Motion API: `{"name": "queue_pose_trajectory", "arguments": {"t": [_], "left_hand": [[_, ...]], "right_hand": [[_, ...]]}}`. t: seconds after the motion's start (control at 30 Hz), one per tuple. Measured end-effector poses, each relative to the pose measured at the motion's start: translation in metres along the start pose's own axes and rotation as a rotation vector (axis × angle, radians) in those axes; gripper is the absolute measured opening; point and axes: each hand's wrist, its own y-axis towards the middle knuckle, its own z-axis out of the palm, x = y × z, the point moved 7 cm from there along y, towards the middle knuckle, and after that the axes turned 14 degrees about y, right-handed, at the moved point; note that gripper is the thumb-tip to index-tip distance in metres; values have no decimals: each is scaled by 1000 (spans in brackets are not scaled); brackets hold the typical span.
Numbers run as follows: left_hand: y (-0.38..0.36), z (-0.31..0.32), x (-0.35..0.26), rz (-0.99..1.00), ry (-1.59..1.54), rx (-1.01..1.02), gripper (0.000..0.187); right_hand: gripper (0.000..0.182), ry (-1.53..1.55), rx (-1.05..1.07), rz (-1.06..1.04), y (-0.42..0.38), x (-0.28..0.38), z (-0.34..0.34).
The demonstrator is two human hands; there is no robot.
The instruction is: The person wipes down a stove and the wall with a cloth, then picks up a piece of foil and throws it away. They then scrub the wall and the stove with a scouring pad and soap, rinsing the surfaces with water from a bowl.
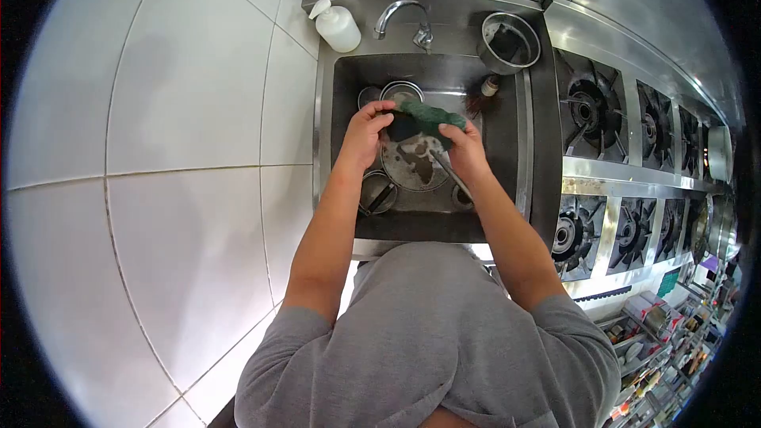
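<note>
A dark green scouring pad is stretched between my hands over the sink. My left hand pinches its left end between thumb and fingers. At the other end, my right hand grips it with the thumb on top. Below the pad lies a round pan with brownish, foamy liquid, and its handle runs under my right hand. A small round metal vessel with a dark handle sits at the sink's lower left. Another round metal container is partly hidden behind the pad.
A chrome faucet stands behind the sink, with a white pump bottle to its left. To the right are a metal pot and a brush. Gas burners line the right side; a tiled wall is at left.
</note>
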Motion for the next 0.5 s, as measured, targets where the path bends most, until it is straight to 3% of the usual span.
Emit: {"name": "queue_pose_trajectory", "arguments": {"t": [0.07, 0.2, 0.3, 0.37, 0.43, 0.47, 0.5], "left_hand": [[-2, 0, 7, 33, -82, -19, 32], [-3, 28, 13, 115, -305, -68, 42], [-10, 66, 16, 34, -161, -47, 44], [-4, 95, 25, 34, -80, 22, 48], [-9, 123, 13, -1, 299, 197, 54], [-9, 135, 10, -107, 436, 418, 59], [0, 144, -4, -101, 454, 439, 59]], "right_hand": [[19, 83, -60, 29, 2, -1, -17], [31, -332, 21, -119, 15, -23, -60], [40, -533, 30, -217, -1, -10, -57], [48, 206, -223, 169, -41, 2, -5], [40, 185, -153, 188, -40, 0, -25], [36, 74, -293, 192, -43, 4, -45], [32, -33, -434, 202, -48, 7, -64]]}}
